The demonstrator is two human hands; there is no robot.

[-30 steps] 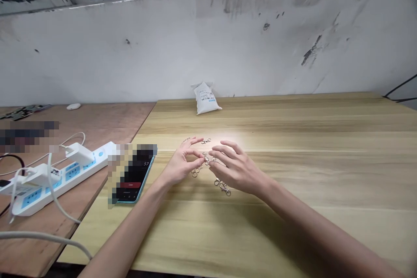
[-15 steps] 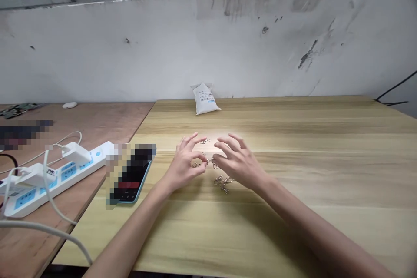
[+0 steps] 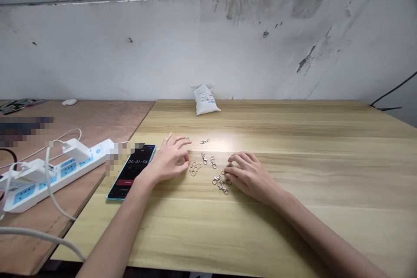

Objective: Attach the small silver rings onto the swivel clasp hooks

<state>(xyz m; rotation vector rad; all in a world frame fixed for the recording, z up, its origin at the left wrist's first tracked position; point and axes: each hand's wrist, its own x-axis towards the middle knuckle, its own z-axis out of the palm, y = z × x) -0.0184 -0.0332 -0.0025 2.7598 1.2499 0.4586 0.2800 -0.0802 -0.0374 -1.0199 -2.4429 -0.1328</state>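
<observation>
My left hand (image 3: 171,159) is beside a small group of split rings (image 3: 194,168), with thumb and index finger closed in a pinch and the other fingers stretched out. Whatever is in that pinch is too small to make out. Over at the pile of metal swivel clasps (image 3: 221,183), my right hand (image 3: 248,174) has its fingers curled down, and a swivel clasp (image 3: 223,172) shows at the fingertips, partly hidden. Between the hands lie two clasps with rings, one upright clasp (image 3: 204,158) and another clasp (image 3: 213,162). Farther back is a clasp (image 3: 205,141) lying sideways.
A phone (image 3: 133,169) showing a timer lies left of my left forearm. Behind, a white plastic packet (image 3: 206,100) stands near the wall. On the brown table at left are a power strip (image 3: 61,180) with chargers and white cables (image 3: 48,236).
My hands have parted: the left moved left to the rings, the right moved down to the clasp pile. A clasp now lies on the table where the hands were.
</observation>
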